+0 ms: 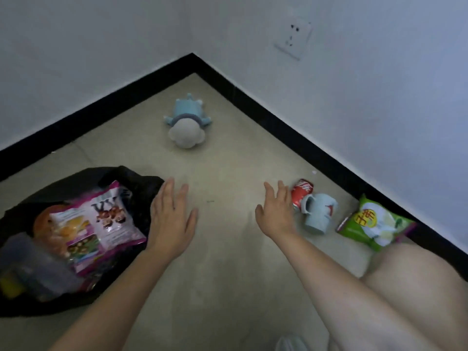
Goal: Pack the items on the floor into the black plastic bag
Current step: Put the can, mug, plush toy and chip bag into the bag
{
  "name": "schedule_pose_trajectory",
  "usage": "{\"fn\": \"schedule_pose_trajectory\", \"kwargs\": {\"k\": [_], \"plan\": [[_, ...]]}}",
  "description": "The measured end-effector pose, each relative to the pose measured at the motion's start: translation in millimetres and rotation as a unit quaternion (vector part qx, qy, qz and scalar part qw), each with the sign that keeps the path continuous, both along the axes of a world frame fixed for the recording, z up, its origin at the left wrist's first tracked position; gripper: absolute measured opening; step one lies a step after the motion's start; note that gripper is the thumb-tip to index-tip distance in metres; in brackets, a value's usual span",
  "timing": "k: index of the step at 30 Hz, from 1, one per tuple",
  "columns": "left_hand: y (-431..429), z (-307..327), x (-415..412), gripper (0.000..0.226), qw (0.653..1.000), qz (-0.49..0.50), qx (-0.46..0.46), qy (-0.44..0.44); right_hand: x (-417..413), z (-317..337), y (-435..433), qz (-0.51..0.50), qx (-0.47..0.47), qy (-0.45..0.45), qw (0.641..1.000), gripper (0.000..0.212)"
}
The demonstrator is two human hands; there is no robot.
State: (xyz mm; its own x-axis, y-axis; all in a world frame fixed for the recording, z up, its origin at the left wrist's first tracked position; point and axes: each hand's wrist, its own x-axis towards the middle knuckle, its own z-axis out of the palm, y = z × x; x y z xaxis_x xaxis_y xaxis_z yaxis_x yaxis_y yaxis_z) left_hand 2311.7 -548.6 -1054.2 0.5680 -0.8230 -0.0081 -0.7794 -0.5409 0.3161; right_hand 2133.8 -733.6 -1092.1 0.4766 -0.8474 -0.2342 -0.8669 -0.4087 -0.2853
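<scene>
The black plastic bag [22, 219] lies open on the floor at the left, with a pink snack packet [101, 224] and a grey container [35, 269] inside. My left hand [172, 219] hovers open beside the bag's right edge, holding nothing. My right hand [276, 214] is open too, fingers spread, just left of a red soda can [300, 191] and a pale blue mug [319, 214] lying on its side. A green chip bag [374, 224] lies further right. A blue and grey plush toy [184, 122] rests near the corner.
Two white walls with a black skirting board [278, 117] meet at the far corner. A wall socket [293, 39] sits on the right wall. My bare knee [417, 287] is at the lower right, touching the chip bag's near end.
</scene>
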Motion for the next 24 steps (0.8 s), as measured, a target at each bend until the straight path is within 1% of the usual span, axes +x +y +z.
{"fn": "schedule_pose_trajectory", "kwargs": {"k": [2, 4, 6, 8, 10, 12, 15, 18, 20, 22, 24], "plan": [[-39, -15, -24, 0.064, 0.998, -0.046, 0.021, 0.028, -27, -9, -20, -0.109, 0.005, -0.008, 0.994, 0.069], [-71, -27, -48, 0.065, 0.995, -0.091, 0.034, 0.039, -54, -22, -37, -0.2, 0.005, -0.011, 0.98, 0.072], [-97, -37, -72, 0.063, 0.99, -0.117, 0.045, 0.057, -83, -33, -50, -0.26, 0.034, 0.001, 0.965, 0.08], [-120, -45, -91, 0.064, 0.986, -0.132, 0.061, 0.086, -112, -46, -62, -0.289, 0.098, -0.015, 0.952, 0.083], [-145, -52, -106, 0.067, 0.981, -0.136, 0.078, 0.118, -131, -56, -71, -0.293, 0.148, -0.055, 0.943, 0.082], [-173, -61, -118, 0.069, 0.975, -0.129, 0.098, 0.154, -138, -61, -80, -0.288, 0.143, -0.079, 0.943, 0.082], [-217, -75, -135, 0.072, 0.967, -0.096, 0.106, 0.212, -139, -66, -92, -0.266, 0.128, -0.09, 0.951, 0.083], [-256, -92, -151, 0.084, 0.948, -0.062, 0.118, 0.29, -143, -72, -96, -0.249, 0.118, -0.109, 0.955, 0.081], [-272, -103, -160, 0.088, 0.924, -0.038, 0.117, 0.361, -143, -77, -97, -0.226, 0.115, -0.117, 0.96, 0.081], [-273, -114, -164, 0.078, 0.89, 0.007, 0.076, 0.449, -141, -78, -100, -0.205, 0.121, -0.12, 0.964, 0.08], [-261, -120, -159, 0.075, 0.864, 0.042, 0.023, 0.501, -136, -78, -100, -0.185, 0.133, -0.118, 0.966, 0.08]]}}
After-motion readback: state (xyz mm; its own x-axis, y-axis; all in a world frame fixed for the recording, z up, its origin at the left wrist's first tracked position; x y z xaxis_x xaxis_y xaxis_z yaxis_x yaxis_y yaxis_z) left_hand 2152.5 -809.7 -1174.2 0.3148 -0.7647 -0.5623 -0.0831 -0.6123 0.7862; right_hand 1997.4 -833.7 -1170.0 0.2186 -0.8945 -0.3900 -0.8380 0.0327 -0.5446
